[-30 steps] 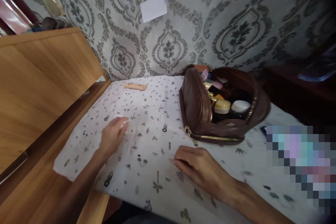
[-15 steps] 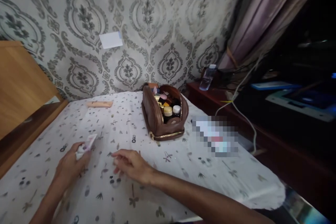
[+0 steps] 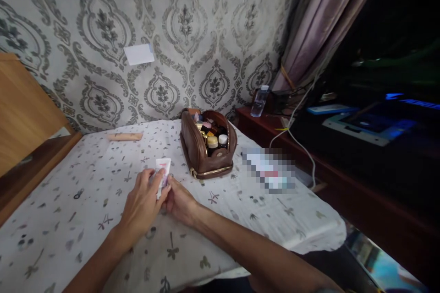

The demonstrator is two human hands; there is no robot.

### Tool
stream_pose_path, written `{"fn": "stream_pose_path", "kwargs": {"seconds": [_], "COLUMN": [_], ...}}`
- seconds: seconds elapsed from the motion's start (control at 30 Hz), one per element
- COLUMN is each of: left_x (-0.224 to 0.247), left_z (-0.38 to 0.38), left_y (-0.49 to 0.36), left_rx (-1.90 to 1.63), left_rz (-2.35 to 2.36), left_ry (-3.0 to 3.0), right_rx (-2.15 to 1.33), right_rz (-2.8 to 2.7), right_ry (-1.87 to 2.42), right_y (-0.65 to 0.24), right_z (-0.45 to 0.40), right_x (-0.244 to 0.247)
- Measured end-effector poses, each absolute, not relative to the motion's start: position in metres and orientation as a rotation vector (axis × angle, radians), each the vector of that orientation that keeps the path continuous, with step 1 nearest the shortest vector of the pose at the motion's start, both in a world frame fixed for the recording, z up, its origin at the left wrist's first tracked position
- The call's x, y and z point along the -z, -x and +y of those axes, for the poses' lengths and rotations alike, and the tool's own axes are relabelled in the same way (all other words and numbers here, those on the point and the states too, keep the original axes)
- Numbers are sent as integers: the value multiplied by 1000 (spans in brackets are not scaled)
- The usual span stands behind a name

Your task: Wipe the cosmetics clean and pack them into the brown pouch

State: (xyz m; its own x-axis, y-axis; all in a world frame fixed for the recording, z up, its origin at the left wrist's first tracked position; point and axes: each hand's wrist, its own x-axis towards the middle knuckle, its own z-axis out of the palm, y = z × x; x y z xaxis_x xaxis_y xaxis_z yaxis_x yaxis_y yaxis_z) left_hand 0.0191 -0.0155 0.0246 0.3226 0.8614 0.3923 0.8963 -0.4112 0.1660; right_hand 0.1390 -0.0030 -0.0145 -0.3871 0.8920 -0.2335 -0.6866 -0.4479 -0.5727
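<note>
A small white squeeze tube (image 3: 163, 165) with pink and purple print stands upright between my hands, flat end up. My left hand (image 3: 141, 201) is closed around its left side. My right hand (image 3: 180, 201) meets it at the lower right, fingers curled at the tube's bottom end, which the hands hide. Just beyond them sits a brown cosmetic bag (image 3: 194, 146), unzipped, filled with several jars and bottles, among them a white-lidded jar (image 3: 223, 139) and a gold-lidded one (image 3: 212, 142). A peach-coloured tube (image 3: 124, 137) lies farther back on the left.
The patterned white cloth (image 3: 85, 229) covers the surface under my hands. A blurred-out flat item (image 3: 268, 169) lies right of the bag. At the right, a dark red desk (image 3: 247, 121) holds a water bottle (image 3: 260, 100) and a white cable (image 3: 302, 146). A wooden board (image 3: 30, 105) borders the left.
My left hand has carried the white tube rightward and tipped it upright. My right hand, apart from it before, has come against the tube's lower end. The view has shifted slightly right.
</note>
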Motion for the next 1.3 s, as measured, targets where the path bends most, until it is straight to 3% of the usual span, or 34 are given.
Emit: {"fn": "stream_pose_path", "kwargs": {"seconds": [0.47,0.73,1.13,1.3], "left_x": [-29,-21,-16,-25], "left_z": [21,23,28,28], "left_y": [-8,6,17,23], "left_rx": [1510,2184,2119,1915], "left_rz": [-1775,-2086,-2074,-2096], "left_ry": [2467,2249,2686,2831], "right_rx": [-1954,-2057,-1804,-1733], "right_rz": [-993,-536,-530,-586], "right_ry": [856,712,726,743], "right_y": [-152,-160,-163,-165], "right_z": [-7,1,11,10], "right_x": [9,4,19,14]}}
